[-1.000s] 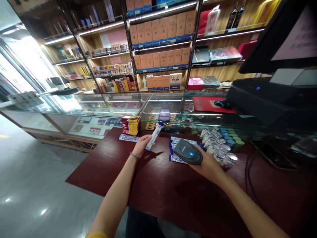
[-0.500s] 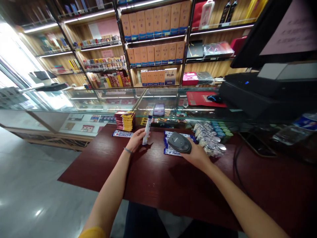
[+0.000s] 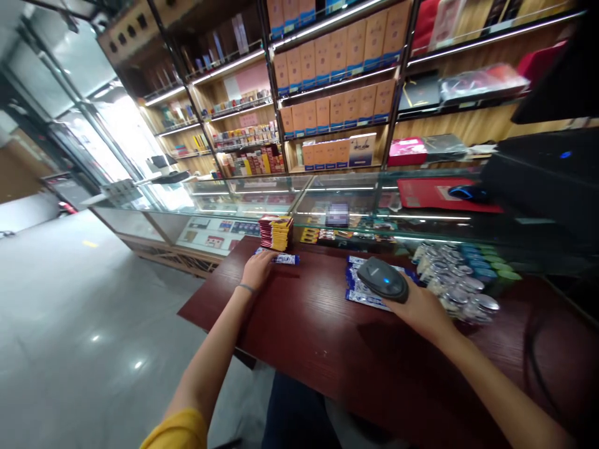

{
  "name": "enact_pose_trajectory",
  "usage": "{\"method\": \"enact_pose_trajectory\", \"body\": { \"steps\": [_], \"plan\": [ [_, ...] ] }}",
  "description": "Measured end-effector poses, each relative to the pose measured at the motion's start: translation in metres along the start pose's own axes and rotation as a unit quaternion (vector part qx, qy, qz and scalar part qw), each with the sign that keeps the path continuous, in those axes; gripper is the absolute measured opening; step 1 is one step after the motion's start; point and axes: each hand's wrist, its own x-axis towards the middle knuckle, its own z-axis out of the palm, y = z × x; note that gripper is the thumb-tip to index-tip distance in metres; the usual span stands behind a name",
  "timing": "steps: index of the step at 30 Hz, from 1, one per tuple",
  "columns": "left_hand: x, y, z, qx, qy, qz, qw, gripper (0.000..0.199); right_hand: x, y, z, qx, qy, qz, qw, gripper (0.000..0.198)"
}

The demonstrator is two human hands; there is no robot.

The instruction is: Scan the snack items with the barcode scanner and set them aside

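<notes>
Right hand [image 3: 421,308] closes around a dark handheld scanner [image 3: 380,278] (its blue light is lit), held over blue-and-white packets [image 3: 367,299] on the red-brown table [image 3: 304,330]. Left hand [image 3: 259,269], fingers slightly bent, lies over part of a lone packet [image 3: 289,259] in front of a red-and-yellow stack [image 3: 279,236]; whether it grips that packet, I cannot tell.

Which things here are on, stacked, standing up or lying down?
Scanner: held in right hand, blue light on
White-blue packet by left hand: lying flat; grip unclear
Packets around scanner: lying flat
Red-and-yellow packets: stacked
Silver-topped containers: standing, grouped
Mouse: on red mat, glowing blue
Shelf lights: on
</notes>
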Motion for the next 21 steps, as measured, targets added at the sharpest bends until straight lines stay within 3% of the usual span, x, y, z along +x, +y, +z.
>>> {"method": "enact_pose_trajectory", "body": {
  "steps": [3,8,17,21],
  "plan": [
    [-0.010,-0.024,0.000,0.051,-0.026,0.014,0.998,0.034,0.001,0.006,0.004,-0.011,0.001,0.008,1.000,0.062],
    [-0.007,-0.043,0.007,0.032,-0.060,0.004,0.998,0.037,0.003,0.011,0.006,-0.016,0.005,-0.002,1.000,0.062],
    [-0.004,-0.052,0.021,-0.094,-0.033,-0.056,0.993,0.039,0.003,0.004,0.000,0.024,0.010,0.003,1.000,0.055],
    [-0.001,-0.035,0.027,-0.078,0.011,-0.076,0.994,0.044,0.003,-0.006,-0.013,0.049,0.004,0.015,0.999,0.058]
  ]
}}
